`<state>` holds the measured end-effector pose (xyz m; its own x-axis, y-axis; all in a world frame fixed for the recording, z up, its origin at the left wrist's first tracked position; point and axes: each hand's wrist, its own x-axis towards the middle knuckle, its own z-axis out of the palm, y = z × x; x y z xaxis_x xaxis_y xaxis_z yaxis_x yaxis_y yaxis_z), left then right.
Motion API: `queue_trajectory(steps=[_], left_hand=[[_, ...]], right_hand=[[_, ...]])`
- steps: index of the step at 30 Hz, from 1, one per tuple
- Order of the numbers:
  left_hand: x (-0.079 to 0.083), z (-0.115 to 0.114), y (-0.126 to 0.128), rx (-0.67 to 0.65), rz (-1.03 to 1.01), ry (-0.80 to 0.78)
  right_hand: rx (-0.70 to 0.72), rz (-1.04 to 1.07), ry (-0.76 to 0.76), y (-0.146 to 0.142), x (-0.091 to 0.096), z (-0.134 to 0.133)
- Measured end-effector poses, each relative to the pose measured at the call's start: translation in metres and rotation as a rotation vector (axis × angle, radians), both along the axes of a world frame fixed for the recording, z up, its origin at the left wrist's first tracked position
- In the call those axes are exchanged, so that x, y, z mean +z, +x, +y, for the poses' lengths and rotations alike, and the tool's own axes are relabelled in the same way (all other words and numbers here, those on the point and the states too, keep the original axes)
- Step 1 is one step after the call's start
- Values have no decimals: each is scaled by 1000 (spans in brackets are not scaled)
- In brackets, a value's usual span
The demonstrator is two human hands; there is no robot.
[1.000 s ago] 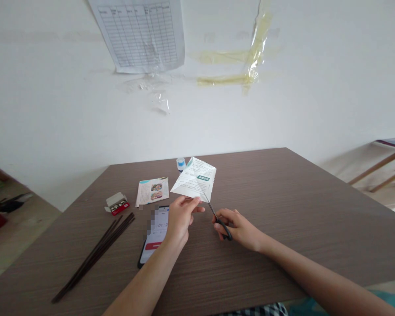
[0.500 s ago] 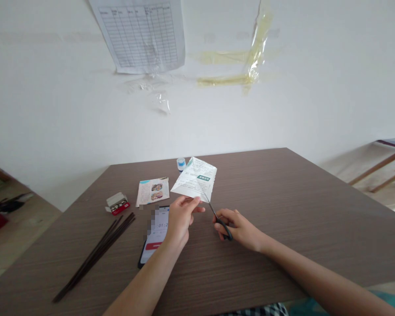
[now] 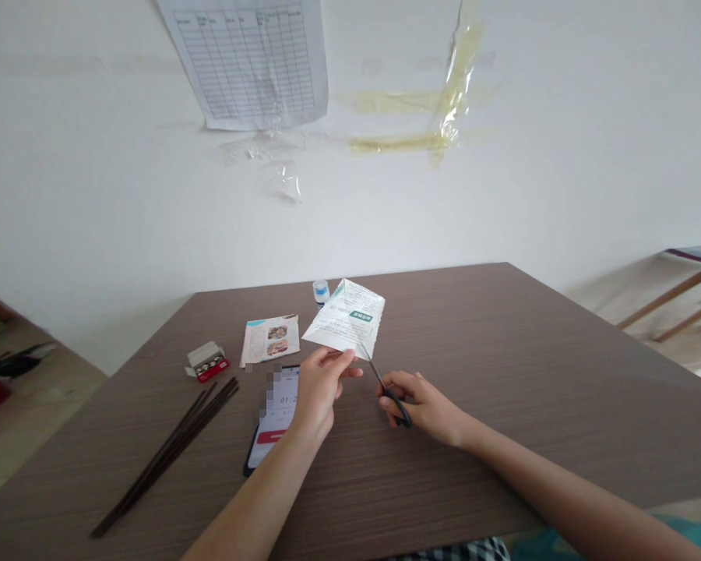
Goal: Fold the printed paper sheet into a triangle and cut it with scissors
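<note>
A folded printed leaflet (image 3: 344,319) is pinched narrowly by the left hand (image 3: 321,389) above the far half of the brown wood-grain table (image 3: 444,327), while black-handled scissors (image 3: 389,393), gripped in the right hand (image 3: 424,405), are held with their blade tips at its lower edge, no finished cut being visible.

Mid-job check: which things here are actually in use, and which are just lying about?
In use:
left hand pinching folded printed paper
right hand holding black-handled scissors, blades at the paper's edge

Lying about:
phone
printed leaflet
small red box
small capped bottle
bundle of dark sticks
</note>
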<state>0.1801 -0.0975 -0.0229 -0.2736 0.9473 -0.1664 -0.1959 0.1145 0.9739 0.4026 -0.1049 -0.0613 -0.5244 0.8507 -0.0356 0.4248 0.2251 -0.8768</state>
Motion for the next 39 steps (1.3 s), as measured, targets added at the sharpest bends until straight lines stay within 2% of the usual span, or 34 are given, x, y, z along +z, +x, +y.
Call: queue_trajectory(steps=[23,34,39], left_hand=[[1,0,-1,7,-20,9],[1,0,-1,10,-15,9],[3,0,0,18,-16,4]], right_hand=[[0,0,-21,0,0,0],[-21,4,-28,-1,6,-3],[-17,18,-31,1,2,-1]])
